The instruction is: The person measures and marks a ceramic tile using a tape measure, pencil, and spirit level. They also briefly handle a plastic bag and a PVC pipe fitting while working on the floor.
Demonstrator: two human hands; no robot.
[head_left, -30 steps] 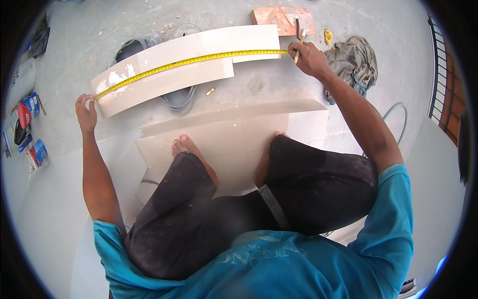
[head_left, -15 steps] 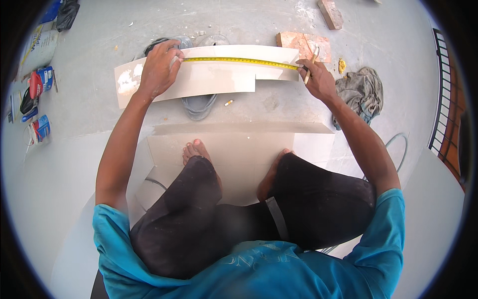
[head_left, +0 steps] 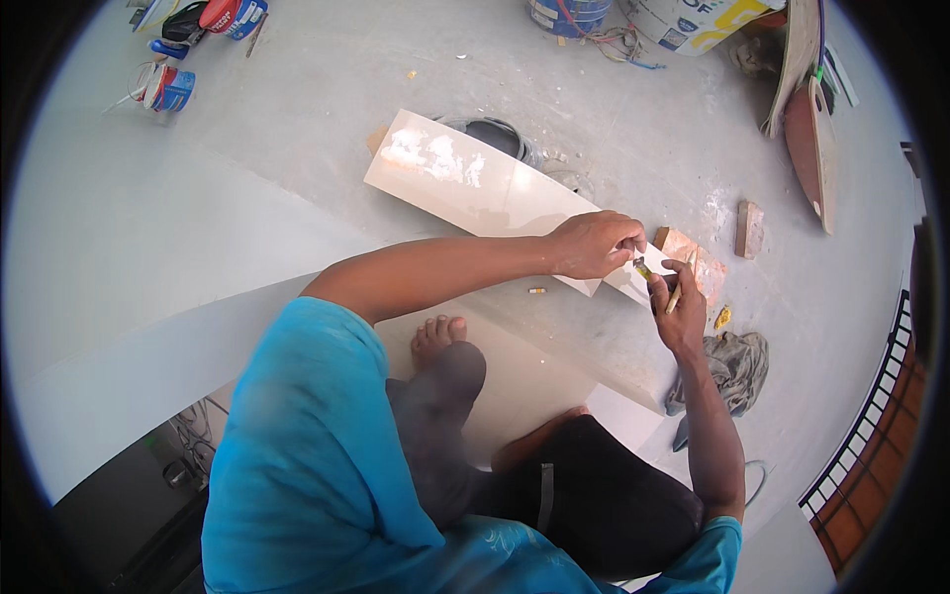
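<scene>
My left hand (head_left: 589,247) has its fingers curled by the metal end of the short visible yellow tape (head_left: 644,273); whether they grip it is unclear. My right hand (head_left: 681,319) is closed on the tape measure and a slim pale stick (head_left: 676,295), probably a pencil. Both hands are over the right end of a long cream board (head_left: 495,193) with a stepped edge and white flaky patches. An orange brick (head_left: 705,279) lies by that end, and a grey crumpled cloth (head_left: 737,361) is below it.
A second cream board (head_left: 544,361) lies under my bare feet. Paint pails (head_left: 228,18) stand at upper left, buckets (head_left: 693,25) at top. Curved boards (head_left: 805,148) lean at upper right beside a loose brick (head_left: 749,228). A black railing (head_left: 856,416) runs along the right.
My left hand has moved rightward along the board to meet my right hand, and the long stretch of yellow tape has shortened to a small piece. The view has turned.
</scene>
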